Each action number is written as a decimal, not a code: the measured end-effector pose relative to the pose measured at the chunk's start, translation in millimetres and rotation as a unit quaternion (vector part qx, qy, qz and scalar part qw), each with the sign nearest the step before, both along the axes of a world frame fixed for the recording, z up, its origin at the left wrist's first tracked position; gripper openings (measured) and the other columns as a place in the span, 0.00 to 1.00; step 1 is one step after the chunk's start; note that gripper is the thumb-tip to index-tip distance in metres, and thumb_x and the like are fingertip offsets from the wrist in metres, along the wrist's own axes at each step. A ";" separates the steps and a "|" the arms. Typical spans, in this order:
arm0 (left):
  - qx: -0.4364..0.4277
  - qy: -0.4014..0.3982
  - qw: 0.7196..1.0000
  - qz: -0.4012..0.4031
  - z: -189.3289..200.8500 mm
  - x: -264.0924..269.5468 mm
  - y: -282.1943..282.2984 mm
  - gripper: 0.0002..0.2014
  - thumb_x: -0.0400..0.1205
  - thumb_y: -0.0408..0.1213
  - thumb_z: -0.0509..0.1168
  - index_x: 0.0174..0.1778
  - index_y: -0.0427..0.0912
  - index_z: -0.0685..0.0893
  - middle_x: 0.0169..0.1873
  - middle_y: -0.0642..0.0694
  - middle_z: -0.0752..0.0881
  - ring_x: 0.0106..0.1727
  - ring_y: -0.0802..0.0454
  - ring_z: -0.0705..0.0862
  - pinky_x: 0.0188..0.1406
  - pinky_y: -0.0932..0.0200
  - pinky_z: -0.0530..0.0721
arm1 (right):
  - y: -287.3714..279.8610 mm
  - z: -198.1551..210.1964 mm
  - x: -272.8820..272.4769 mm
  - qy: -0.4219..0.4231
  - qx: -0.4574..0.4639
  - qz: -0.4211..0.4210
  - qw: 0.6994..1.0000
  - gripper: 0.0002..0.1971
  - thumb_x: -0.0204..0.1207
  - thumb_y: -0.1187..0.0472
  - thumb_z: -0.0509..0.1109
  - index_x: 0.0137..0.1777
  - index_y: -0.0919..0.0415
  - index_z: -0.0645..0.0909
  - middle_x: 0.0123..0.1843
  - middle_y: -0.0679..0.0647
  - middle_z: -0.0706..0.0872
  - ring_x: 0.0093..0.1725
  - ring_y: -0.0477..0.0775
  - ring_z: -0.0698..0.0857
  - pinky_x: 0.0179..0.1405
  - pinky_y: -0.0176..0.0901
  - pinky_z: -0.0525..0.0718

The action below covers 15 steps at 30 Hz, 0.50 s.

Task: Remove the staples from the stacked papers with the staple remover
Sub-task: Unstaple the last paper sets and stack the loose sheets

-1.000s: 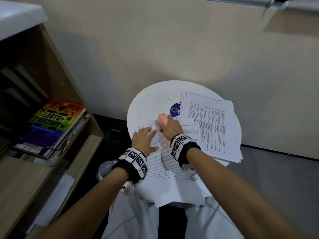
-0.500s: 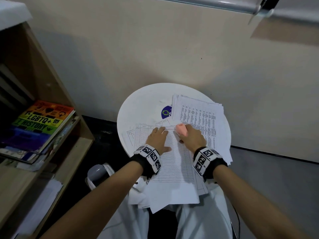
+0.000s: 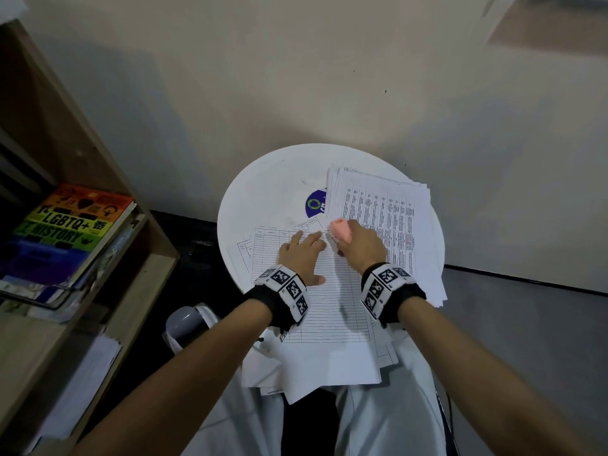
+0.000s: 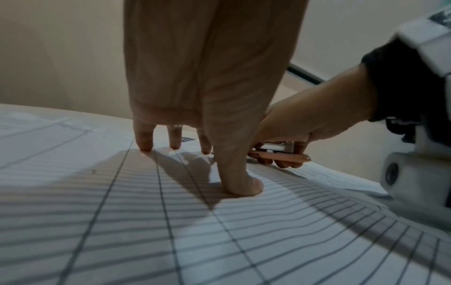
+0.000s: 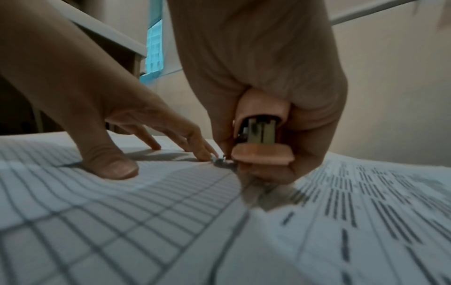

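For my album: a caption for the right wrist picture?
Right hand grips a pink staple remover on the ruled papers.

Two hands: left hand [image 3: 304, 255], right hand [image 3: 361, 244]; two marker wristbands, one per wrist, left wristband [image 3: 285, 292], right wristband [image 3: 385, 286]; one pink staple remover [image 3: 340, 229]; one round white bench [image 3: 269, 195]; two paper piles on bench: gridded stack [image 3: 324, 307] near person, text-printed stack [image 3: 385, 212] at right; one blue round sticker [image 3: 314, 204] on bench top; one wooden shelf unit [image 3: 65, 159]; one rainbow-covered book [image 3: 65, 225] on top of book pile there, number of books beneath cannot tell.
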<state>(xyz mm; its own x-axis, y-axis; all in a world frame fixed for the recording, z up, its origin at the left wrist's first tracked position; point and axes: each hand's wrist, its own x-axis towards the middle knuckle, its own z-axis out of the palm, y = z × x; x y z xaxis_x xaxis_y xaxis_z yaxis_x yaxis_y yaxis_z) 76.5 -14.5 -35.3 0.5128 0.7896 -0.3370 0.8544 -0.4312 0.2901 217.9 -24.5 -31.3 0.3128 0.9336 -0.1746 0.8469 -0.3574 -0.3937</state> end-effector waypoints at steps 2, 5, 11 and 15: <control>0.003 -0.002 1.000 -0.001 -0.3 0.1 0.3 0.38 0.76 0.47 0.72 0.79 0.48 0.61 0.83 0.54 0.51 0.85 0.42 0.47 0.80 0.39 0.56 | 4.3 1.5 -5.1 0.000 -0.007 0.000 1.000 0.22 0.79 0.51 0.66 0.70 0.58 0.72 0.60 0.62 0.84 0.57 0.64 0.84 0.52 0.55 0.83; -0.002 -0.012 1.000 0.003 -0.6 -1.3 0.4 0.38 0.75 0.47 0.72 0.79 0.48 0.62 0.83 0.54 0.51 0.85 0.42 0.47 0.80 0.40 0.56 | 8.1 2.3 -9.8 0.012 -0.023 -0.020 0.999 0.21 0.80 0.52 0.66 0.70 0.59 0.73 0.62 0.62 0.83 0.59 0.65 0.83 0.53 0.53 0.81; -0.009 -0.017 1.000 0.011 0.3 1.5 -0.2 0.38 0.75 0.45 0.73 0.79 0.47 0.62 0.83 0.53 0.51 0.84 0.42 0.47 0.81 0.39 0.55 | 2.9 -2.1 -7.5 0.015 -0.018 -0.036 0.999 0.21 0.80 0.53 0.66 0.69 0.60 0.73 0.62 0.62 0.82 0.59 0.64 0.83 0.51 0.53 0.81; -0.008 -0.015 1.000 0.009 0.0 1.2 0.2 0.38 0.75 0.45 0.73 0.79 0.47 0.62 0.83 0.52 0.51 0.85 0.42 0.47 0.81 0.38 0.55 | 4.6 -2.5 -9.3 0.017 -0.013 -0.042 0.999 0.20 0.80 0.53 0.67 0.69 0.60 0.72 0.62 0.62 0.83 0.59 0.64 0.83 0.51 0.52 0.81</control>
